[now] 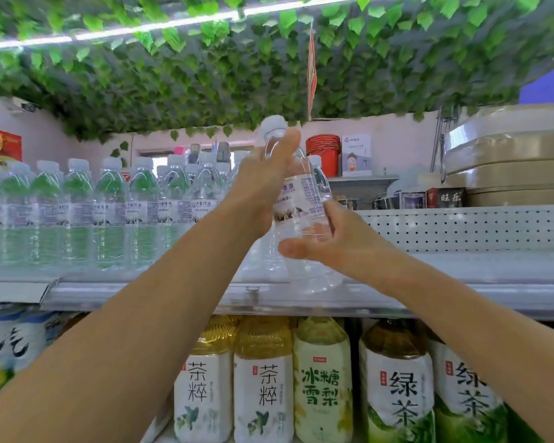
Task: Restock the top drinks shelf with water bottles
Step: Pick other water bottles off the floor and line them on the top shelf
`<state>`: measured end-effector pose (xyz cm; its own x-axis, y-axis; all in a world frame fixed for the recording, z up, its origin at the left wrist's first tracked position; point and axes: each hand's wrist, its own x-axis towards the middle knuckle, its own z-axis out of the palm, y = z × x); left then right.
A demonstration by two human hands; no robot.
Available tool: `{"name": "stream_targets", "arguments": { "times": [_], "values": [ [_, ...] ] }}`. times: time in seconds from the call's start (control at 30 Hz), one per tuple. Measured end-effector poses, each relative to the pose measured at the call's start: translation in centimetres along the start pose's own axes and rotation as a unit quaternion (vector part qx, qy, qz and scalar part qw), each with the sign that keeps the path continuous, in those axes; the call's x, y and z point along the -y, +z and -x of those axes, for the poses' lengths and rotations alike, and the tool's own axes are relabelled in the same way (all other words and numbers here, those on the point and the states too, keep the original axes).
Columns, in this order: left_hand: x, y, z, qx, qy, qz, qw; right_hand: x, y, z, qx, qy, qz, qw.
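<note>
Now both hands hold one water bottle (296, 199), upright and slightly tilted, left hand (263, 183) curled round its shoulder, right hand (327, 238) gripping low, with the top shelf (461, 270) gap just below-right of the fingers.

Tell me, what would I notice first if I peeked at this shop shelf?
First, the clear plastic water bottle with a white cap, held up in the middle by the left hand near its neck and the right hand lower down. Left of it, a row of matching water bottles fills the grey metal top shelf. Overhead hangs a ceiling of green fake leaves.
</note>
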<state>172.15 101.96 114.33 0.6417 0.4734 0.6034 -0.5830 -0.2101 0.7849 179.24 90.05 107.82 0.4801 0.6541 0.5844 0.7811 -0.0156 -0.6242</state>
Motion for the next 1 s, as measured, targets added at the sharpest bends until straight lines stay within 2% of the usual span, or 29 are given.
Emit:
{"name": "stream_targets", "arguments": {
  "times": [0.03, 0.1, 0.23, 0.33, 0.43, 0.57, 0.77, 0.9, 1.0],
  "values": [
    [-0.1, 0.3, -0.1, -0.009, 0.016, -0.016, 1.000, 0.2, 0.0, -0.2, -0.041, -0.004, 0.057, 0.998],
    [-0.3, 0.6, -0.4, -0.008, 0.031, -0.045, 0.998, 0.3, -0.3, -0.7, -0.079, -0.020, 0.092, 0.992],
    [-0.5, -0.1, -1.2, 0.031, 0.054, -0.092, 0.994, -0.4, -1.6, -2.1, -0.089, -0.025, 0.040, 0.995],
    [1.0, -2.0, -1.7, -0.025, 0.088, -0.182, 0.979, -1.7, -2.4, -3.1, -0.095, 0.001, 0.009, 0.995],
    [4.0, -4.0, -1.7, -0.041, 0.109, -0.238, 0.964, -4.0, -2.3, -4.0, -0.092, 0.038, -0.031, 0.995],
    [7.0, -5.1, -1.9, -0.045, 0.173, -0.374, 0.910, -6.1, -1.8, -5.3, -0.104, 0.072, -0.058, 0.990],
    [9.2, -4.7, -3.0, -0.044, 0.272, -0.526, 0.805, -7.2, -1.7, -6.6, -0.094, 0.096, -0.031, 0.990],
    [10.5, -4.6, -3.4, -0.046, 0.269, -0.576, 0.770, -7.6, -1.6, -7.2, -0.091, 0.105, 0.008, 0.990],
    [10.7, -4.6, -3.6, -0.054, 0.276, -0.576, 0.767, -7.8, -1.2, -7.7, -0.096, 0.105, 0.031, 0.989]
  ]
}}
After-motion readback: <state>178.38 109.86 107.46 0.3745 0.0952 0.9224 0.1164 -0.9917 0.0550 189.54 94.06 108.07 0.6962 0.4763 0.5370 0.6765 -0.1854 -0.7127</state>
